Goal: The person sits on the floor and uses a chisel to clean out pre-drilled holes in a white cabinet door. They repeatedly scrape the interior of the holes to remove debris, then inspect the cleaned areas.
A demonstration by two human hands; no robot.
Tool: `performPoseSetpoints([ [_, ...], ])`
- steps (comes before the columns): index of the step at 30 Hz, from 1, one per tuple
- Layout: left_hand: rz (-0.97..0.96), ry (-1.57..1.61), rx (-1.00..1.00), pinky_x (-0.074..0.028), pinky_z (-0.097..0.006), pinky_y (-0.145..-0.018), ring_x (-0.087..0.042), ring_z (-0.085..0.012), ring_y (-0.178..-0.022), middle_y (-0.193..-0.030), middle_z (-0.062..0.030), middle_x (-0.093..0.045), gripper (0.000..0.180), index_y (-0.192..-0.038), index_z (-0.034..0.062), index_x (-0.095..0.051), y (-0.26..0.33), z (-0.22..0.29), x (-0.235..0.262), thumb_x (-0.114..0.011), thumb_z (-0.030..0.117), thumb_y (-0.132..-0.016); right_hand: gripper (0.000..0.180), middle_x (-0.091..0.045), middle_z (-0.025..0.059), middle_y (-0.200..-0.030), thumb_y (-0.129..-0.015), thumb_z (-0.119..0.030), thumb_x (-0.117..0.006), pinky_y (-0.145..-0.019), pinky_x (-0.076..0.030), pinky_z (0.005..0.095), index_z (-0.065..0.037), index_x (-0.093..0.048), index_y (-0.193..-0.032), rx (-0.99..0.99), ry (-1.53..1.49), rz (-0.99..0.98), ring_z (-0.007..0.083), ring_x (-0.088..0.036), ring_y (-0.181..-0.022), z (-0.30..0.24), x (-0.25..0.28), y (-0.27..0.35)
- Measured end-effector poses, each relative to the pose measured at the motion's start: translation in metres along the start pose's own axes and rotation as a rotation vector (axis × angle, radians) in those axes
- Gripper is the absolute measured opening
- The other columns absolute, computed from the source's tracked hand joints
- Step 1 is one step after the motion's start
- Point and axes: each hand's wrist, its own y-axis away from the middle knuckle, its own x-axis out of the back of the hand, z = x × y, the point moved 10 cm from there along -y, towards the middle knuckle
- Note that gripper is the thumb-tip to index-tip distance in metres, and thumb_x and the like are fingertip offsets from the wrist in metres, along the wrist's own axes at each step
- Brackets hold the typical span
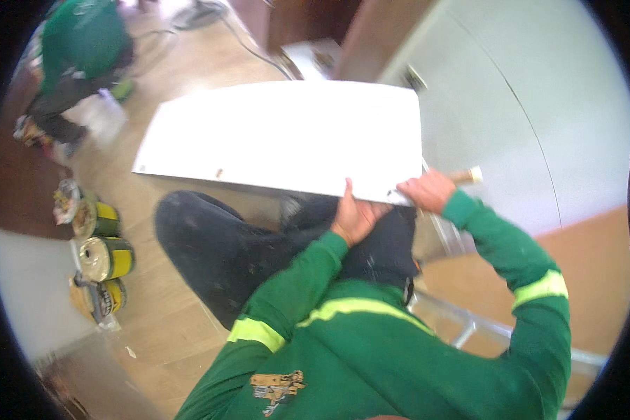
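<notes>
A large white panel (280,133) lies across my thighs, its near edge toward my body. My left hand (357,218) grips this edge right of the middle, thumb on the top face and the other fingers partly hidden below it. At the panel's near right corner, my right hand (430,191) is closed round a tool with a wooden handle (464,176); its pale end sticks out to the right. The tool's working end is hidden, so its kind does not show. Small dark marks show on the panel beside my right fingertips.
Several yellow and green tins (108,258) stand on the wooden floor at left. Another person in a green top (84,38) crouches at the far left. A pale door (497,91) with a handle rises at right. Part of a metal ladder (469,327) shows beside me.
</notes>
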Motion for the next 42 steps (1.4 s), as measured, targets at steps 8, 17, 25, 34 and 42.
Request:
performPoseSetpoints([
  [8, 0.04, -0.096, 0.014, -0.043, -0.051, -0.124, -0.05, -0.0322, -0.149, -0.165, -0.0178, -0.046, 0.086, -0.168, 0.0076, -0.029, 0.02, 0.012, -0.009, -0.026, 0.072, -0.11, 0.015, -0.074, 0.0165, -0.087, -0.1, -0.017, -0.059, -0.071, -0.057, 0.0561, -0.01, -0.064, -0.112, -0.126, -0.197, -0.194, 0.0398, -0.075, -0.082, -0.014, 0.056, -0.013],
  [17, 0.163, -0.209, -0.087, -0.039, -0.052, -0.125, -0.047, -0.0317, -0.15, -0.165, -0.0141, -0.046, 0.081, -0.167, 0.0094, -0.031, 0.08, 0.033, -0.024, -0.034, 0.068, -0.112, 0.022, -0.075, 0.0238, -0.095, -0.104, -0.024, -0.062, -0.081, -0.058, 0.0558, -0.009, -0.067, -0.118, -0.051, -0.585, -0.287, 0.0444, -0.075, -0.093, -0.039, 0.115, -0.007],
  [25, 0.32, -0.365, -0.383, -0.042, -0.052, -0.122, -0.055, -0.0303, -0.144, -0.157, -0.0138, -0.055, 0.07, -0.162, 0.0081, -0.039, 0.15, 0.072, -0.063, -0.033, 0.06, -0.115, 0.015, -0.072, 0.0262, -0.087, -0.105, -0.018, -0.064, -0.076, -0.055, 0.056, -0.005, -0.063, -0.112, 0.18, -0.975, 0.178, 0.0487, -0.071, -0.088, -0.07, 0.186, -0.028],
  [34, 0.36, -0.421, -0.716, -0.042, -0.05, -0.122, -0.057, -0.0303, -0.141, -0.152, -0.0154, -0.058, 0.069, -0.157, 0.0051, -0.044, 0.198, 0.118, -0.086, -0.034, 0.059, -0.115, 0.012, -0.067, 0.0243, -0.078, -0.106, -0.016, -0.063, -0.068, -0.051, 0.0562, -0.004, -0.059, -0.107, 0.453, -1.074, 0.344, 0.0494, -0.067, -0.078, -0.105, 0.241, -0.046],
  [42, 0.445, -0.233, -0.908, -0.049, -0.051, -0.117, -0.062, -0.0351, -0.135, -0.15, -0.0186, -0.061, 0.072, -0.156, 0.0033, -0.047, 0.24, 0.151, -0.068, -0.03, 0.06, -0.115, 0.017, -0.053, 0.006, -0.069, -0.109, -0.012, -0.053, -0.062, -0.044, 0.0331, 0.0, -0.064, -0.113, 0.456, -1.458, 0.288, 0.0176, -0.052, -0.062, -0.125, 0.258, -0.095],
])
